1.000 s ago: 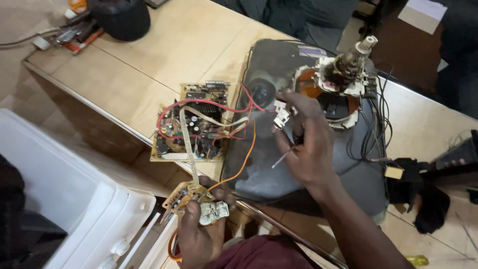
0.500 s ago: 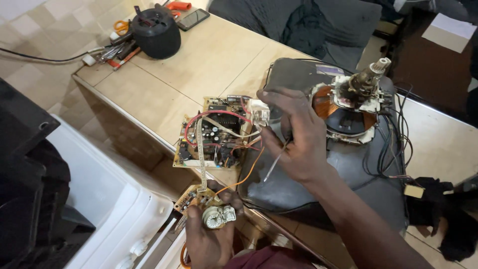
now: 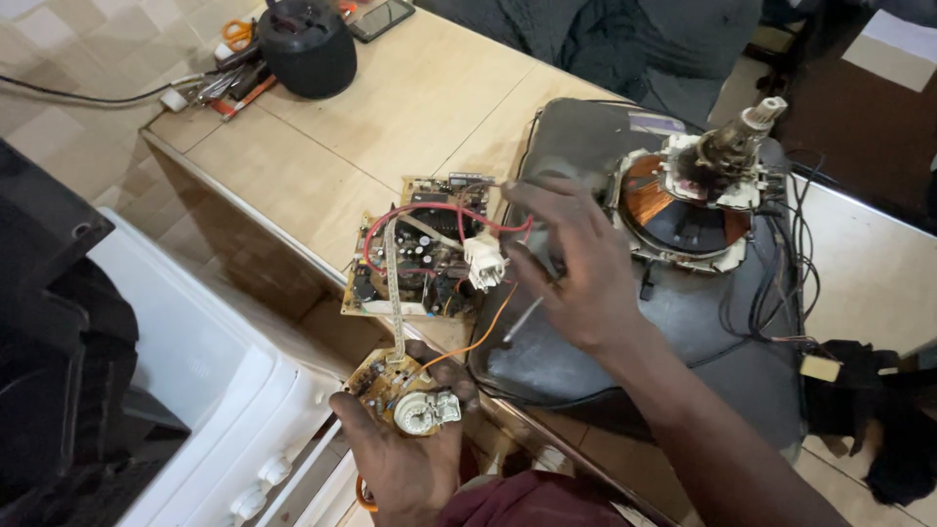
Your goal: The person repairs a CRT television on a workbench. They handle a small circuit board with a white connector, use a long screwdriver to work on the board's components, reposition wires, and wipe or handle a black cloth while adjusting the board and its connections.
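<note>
My left hand [image 3: 400,457] holds a small circuit board [image 3: 390,385] with a round white socket, low in the view near the table's front edge. A flat ribbon cable and an orange wire [image 3: 478,337] run from it up to a larger circuit board [image 3: 415,249] lying on the table. My right hand [image 3: 571,268] hovers over the right edge of that board, fingers pinching a white connector [image 3: 485,262] with red wires. A thin metal tool sticks out under the palm. Just to the right lies a grey picture tube [image 3: 673,322], face down, with a copper coil [image 3: 683,200] around its neck.
A tan tiled tabletop [image 3: 390,107] carries a round black object [image 3: 307,49], scissors [image 3: 234,34] and small tools at the far left corner. A white appliance [image 3: 205,381] stands left of the table. Black wires [image 3: 781,263] trail off the tube's right side.
The view has shifted so the boards and tube sit more to the right. My right hand has moved left from the tube onto the white connector at the board's edge. My left hand keeps its hold.
</note>
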